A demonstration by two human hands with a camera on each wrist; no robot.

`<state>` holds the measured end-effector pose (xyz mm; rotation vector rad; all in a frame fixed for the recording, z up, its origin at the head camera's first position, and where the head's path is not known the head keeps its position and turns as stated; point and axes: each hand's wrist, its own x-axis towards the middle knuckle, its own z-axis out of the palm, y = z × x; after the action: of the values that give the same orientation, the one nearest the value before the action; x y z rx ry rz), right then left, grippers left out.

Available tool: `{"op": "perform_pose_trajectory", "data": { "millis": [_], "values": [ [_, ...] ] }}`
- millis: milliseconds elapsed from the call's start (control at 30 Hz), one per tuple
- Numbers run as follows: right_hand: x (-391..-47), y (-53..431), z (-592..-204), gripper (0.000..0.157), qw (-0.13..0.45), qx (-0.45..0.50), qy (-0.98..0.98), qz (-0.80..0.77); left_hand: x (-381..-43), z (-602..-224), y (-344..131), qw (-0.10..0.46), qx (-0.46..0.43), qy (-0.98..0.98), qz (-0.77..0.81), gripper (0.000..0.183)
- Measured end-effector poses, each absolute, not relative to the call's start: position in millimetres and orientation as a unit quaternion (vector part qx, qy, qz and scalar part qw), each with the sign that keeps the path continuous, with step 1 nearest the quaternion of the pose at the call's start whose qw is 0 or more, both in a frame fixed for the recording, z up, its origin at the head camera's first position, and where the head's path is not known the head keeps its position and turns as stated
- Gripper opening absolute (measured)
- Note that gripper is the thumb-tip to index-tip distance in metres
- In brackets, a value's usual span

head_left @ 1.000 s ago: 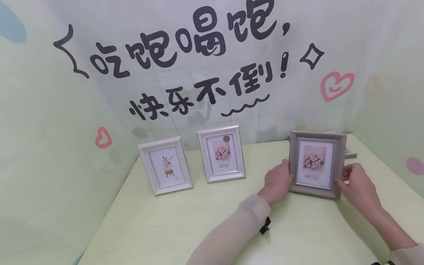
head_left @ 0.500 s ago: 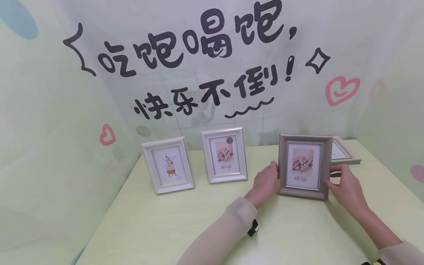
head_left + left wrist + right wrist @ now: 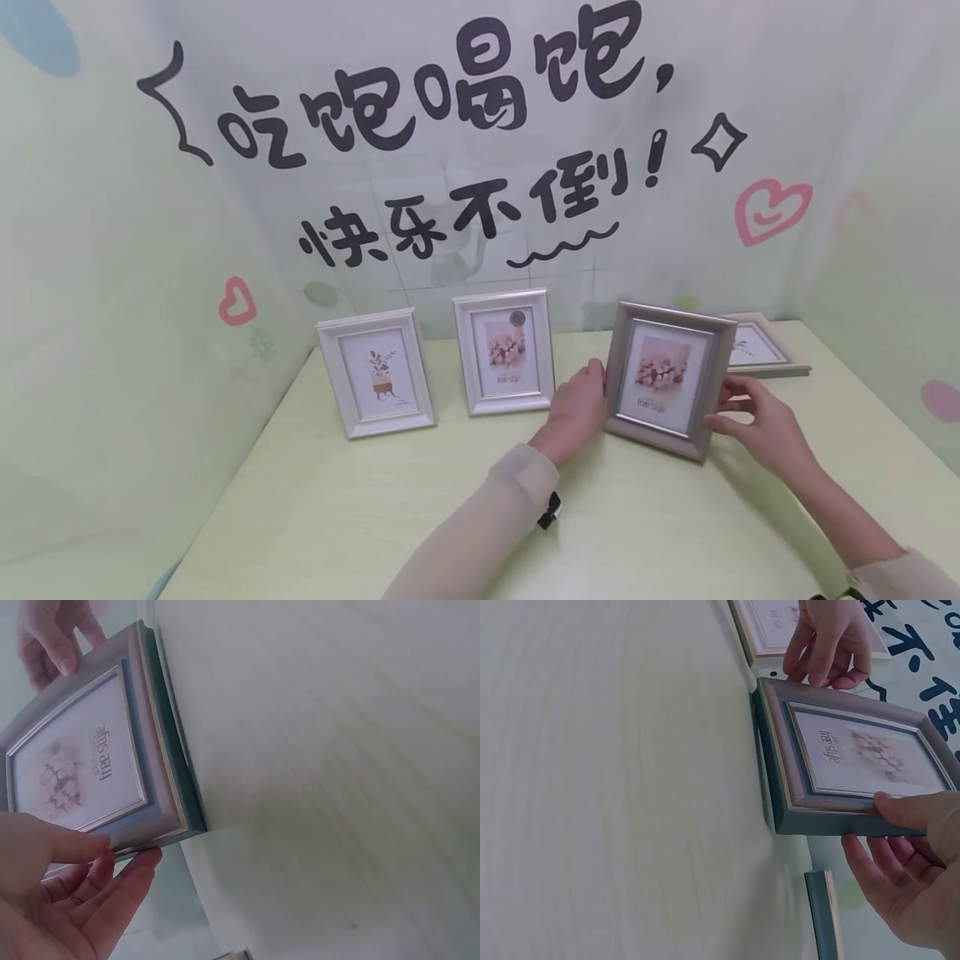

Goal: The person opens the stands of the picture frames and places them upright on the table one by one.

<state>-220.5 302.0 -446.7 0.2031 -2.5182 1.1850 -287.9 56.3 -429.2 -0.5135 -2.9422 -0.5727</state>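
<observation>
A brownish-pink picture frame (image 3: 667,377) with a flower print stands upright at the right of the table, turned a little clockwise in the head view. My left hand (image 3: 576,415) pinches its left side; in the left wrist view that thumb lies on the front border and the fingers (image 3: 124,889) reach behind. The opposite side is held by my right hand (image 3: 768,429), thumb on the front border and fingers (image 3: 874,877) at the back. Close to my left hand stands a white picture frame (image 3: 545,358) with a similar flower print.
Another white picture frame (image 3: 330,371), showing a potted plant, stands farther left. Behind my right hand a frame (image 3: 787,360) lies flat, face up, near the back edge. A printed cloth backdrop (image 3: 390,175) surrounds the pale green table (image 3: 315,517) at the back and sides.
Both hands have moved the brownish-pink frame left, towards the white frames, and it has tipped slightly clockwise. More of the flat-lying frame behind it now shows.
</observation>
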Motion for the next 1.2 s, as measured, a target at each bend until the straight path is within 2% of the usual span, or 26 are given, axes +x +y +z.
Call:
{"op": "perform_pose_trajectory", "data": {
  "millis": [100,200,467,567,833,1000,1100,1200],
  "values": [
    [-219.7,297.7,-447.0,0.056,0.173,0.067,-0.89,0.416,-286.0,-420.5,51.9,0.055,-0.186,-0.96,-0.202,0.015],
    [-218.0,293.0,-447.0,0.054,0.185,0.072,-0.888,0.416,-284.2,-409.7,51.0,0.089,-0.213,-0.954,-0.193,0.02],
    [-217.3,277.9,-449.4,0.054,0.206,0.096,-0.872,0.433,-272.6,-374.1,60.9,0.281,-0.335,-0.899,-0.012,0.048],
    [-216.0,271.4,-452.0,0.055,0.203,0.104,-0.867,0.442,-268.4,-370.1,66.3,0.33,-0.369,-0.868,0.044,0.057],
    [-206.4,250.7,-455.5,0.055,0.2,0.138,-0.868,0.433,-255.7,-377.9,71.6,0.338,-0.378,-0.859,0.077,0.086],
    [-200.9,238.6,-455.0,0.052,0.193,0.153,-0.874,0.419,-252.2,-384.9,70.1,0.407,-0.364,-0.837,0.049,0.089],
    [-197.7,232.1,-454.4,0.053,0.2,0.163,-0.877,0.405,-252.1,-387.1,69.8,0.452,-0.363,-0.815,0.018,0.08],
    [-193.7,227.8,-454.2,0.055,0.205,0.181,-0.877,0.395,-252.4,-388.2,67.9,0.472,-0.371,-0.8,-0.006,0.069]
  ]
}}
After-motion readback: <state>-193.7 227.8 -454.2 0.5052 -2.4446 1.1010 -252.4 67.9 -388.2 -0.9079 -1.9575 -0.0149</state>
